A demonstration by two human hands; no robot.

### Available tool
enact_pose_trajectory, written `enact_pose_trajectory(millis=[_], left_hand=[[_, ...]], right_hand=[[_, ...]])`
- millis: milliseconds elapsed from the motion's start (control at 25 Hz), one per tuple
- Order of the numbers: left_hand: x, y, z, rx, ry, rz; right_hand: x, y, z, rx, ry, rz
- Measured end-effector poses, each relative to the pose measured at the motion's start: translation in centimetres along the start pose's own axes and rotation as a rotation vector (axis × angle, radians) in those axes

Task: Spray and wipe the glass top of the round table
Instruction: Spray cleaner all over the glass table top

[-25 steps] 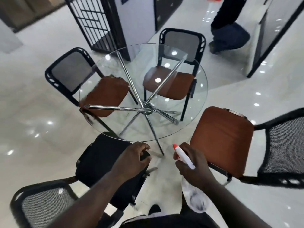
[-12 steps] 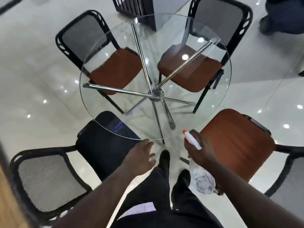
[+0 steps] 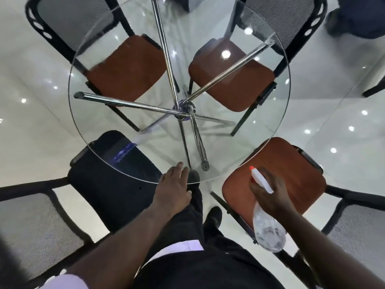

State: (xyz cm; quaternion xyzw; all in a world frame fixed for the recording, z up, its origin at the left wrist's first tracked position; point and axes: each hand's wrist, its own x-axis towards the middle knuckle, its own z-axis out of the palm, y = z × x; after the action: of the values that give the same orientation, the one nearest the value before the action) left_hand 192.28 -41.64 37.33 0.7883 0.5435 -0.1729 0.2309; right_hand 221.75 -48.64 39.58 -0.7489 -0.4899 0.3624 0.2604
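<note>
The round glass table top (image 3: 145,142) fills the middle of the head view, with crossed chrome legs (image 3: 183,109) showing through it. My left hand (image 3: 173,188) rests flat at the near rim of the glass, fingers apart, holding nothing. My right hand (image 3: 270,197) is to the right of the rim, over a brown chair seat, wrapped around a clear spray bottle (image 3: 264,224) with a white head and red nozzle tip that points toward the table. No cloth is in view.
Several chairs ring the table: two brown-seated ones (image 3: 125,67) (image 3: 231,80) on the far side, a brown one (image 3: 291,176) at near right, a black-seated one (image 3: 112,184) at near left. Another person's leg (image 3: 358,15) shows at top right. Glossy white floor surrounds everything.
I have stepped closer, so the table looms larger. My left hand left the black chair and reached forward onto the glass rim. The right hand still holds the bottle.
</note>
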Motion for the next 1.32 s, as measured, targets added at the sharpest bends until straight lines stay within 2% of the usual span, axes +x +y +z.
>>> enact_pose_trajectory(millis=[80, 320, 560, 720, 960, 1040, 1160, 1240, 1320], left_hand=[[1.0, 0.0, -0.7, -0.008, 0.012, -0.011], [6.5, -0.6, -5.5, 0.012, -0.001, -0.024], [10.8, -2.3, -7.6, 0.058, -0.028, -0.053], [11.3, -3.0, -7.9, 0.173, -0.028, 0.01], [11.9, -3.5, -8.0, 0.362, -0.048, 0.122], [12.7, -3.1, -8.6, 0.444, -0.086, 0.146], [13.8, -1.2, -10.2, 0.565, -0.16, 0.178], [14.3, 0.2, -11.1, 0.535, -0.213, 0.17], [14.8, 0.7, -11.6, 0.442, -0.193, 0.112]], right_hand=[[2.0, -0.8, -0.8, -0.013, 0.021, 0.041], [8.3, -4.1, -1.6, -0.036, 0.067, -0.014], [15.9, -9.8, -1.0, 0.008, -0.064, 0.003], [20.7, -13.4, 1.1, -0.041, -0.12, -0.124], [24.7, -17.2, 2.4, -0.01, -0.133, -0.034], [24.8, -16.7, 1.4, 0.038, -0.118, 0.029], [23.8, -13.9, -0.7, 0.072, -0.005, 0.125], [22.4, -10.9, -2.8, 0.085, 0.098, 0.179], [20.2, -7.7, -4.6, 0.106, 0.19, 0.205]])
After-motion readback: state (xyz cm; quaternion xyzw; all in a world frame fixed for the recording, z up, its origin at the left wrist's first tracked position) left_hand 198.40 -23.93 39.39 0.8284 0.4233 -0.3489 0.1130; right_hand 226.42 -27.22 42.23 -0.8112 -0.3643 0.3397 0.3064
